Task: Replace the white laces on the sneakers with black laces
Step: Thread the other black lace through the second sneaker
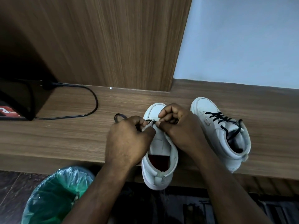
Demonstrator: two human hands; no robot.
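Two white sneakers stand on a wooden shelf. The left sneaker (pixel 160 152) has its heel over the front edge, its red insole showing. My left hand (pixel 129 139) pinches the sneaker's left eyelet flap, and a loop of black lace (pixel 119 117) sticks out behind its knuckles. My right hand (pixel 176 126) pinches the black lace at the lower eyelets, its fingers curled over the tongue. The right sneaker (pixel 223 135) stands apart to the right, laced in black (pixel 220 120).
A black power cable (pixel 90 104) curves across the shelf (pixel 64 135) at the left, running to a dark device (pixel 14 101). A wood panel (pixel 113 42) rises behind. A bin with a green plastic liner (pixel 55 196) stands below the shelf edge.
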